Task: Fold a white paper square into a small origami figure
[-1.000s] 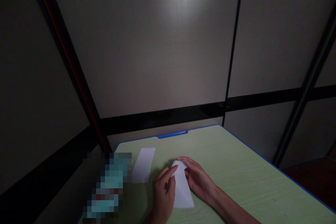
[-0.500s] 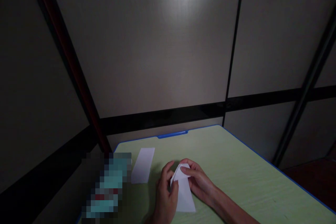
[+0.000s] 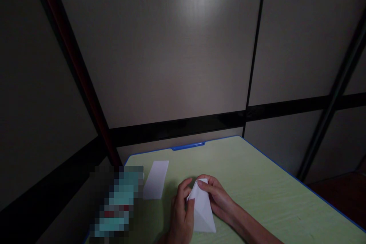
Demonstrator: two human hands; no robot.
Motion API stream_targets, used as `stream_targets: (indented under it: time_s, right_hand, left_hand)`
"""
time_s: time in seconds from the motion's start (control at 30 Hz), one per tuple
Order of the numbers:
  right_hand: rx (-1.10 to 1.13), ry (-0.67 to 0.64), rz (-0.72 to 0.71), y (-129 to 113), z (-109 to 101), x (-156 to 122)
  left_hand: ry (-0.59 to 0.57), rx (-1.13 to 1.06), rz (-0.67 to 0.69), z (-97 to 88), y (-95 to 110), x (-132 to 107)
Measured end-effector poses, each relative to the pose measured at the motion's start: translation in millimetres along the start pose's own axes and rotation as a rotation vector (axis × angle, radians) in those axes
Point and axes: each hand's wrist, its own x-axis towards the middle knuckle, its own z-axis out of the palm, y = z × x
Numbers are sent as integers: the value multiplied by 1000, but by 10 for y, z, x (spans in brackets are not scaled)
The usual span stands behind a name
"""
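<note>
A folded sheet of white paper (image 3: 202,209) is held between both hands above the near part of the table, its lower end hanging toward me. My left hand (image 3: 182,209) grips the paper's left edge, thumb in front and fingers curled behind. At the top right corner, my right hand (image 3: 215,194) pinches the paper with the thumb on its front face. Faint slanting crease lines show on the sheet. The fingers behind the paper are partly hidden.
Another white paper strip (image 3: 156,180) lies flat on the light green table (image 3: 257,190), left of my hands. A pixelated teal object (image 3: 121,198) is at the table's left edge. A blue handle (image 3: 188,146) sits at the far edge, before dark-banded panels (image 3: 177,65).
The flap at the paper's top no longer stands out as a separate fold; the front face now looks like one longer surface with creases. Both hands have barely shifted.
</note>
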Motion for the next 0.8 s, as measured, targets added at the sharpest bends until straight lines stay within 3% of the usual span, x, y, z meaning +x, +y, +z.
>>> stream_targets:
  time_s: [0.27,0.4,0.53,0.8]
  right_hand:
    - [-70,44,-56,26,-29,11]
    - [-153,109,-91,19,-12,0]
    - [-254,166,-108,-3,16,-28]
    - [-348,193,-113,-14,19,-24]
  left_hand:
    - [0,-123,26,39,23,4]
    - [-77,-249,-56,37,58,73]
    - [-11,-177,-148,51,10,154]
    - [5,-101,-135,78,-41,148]
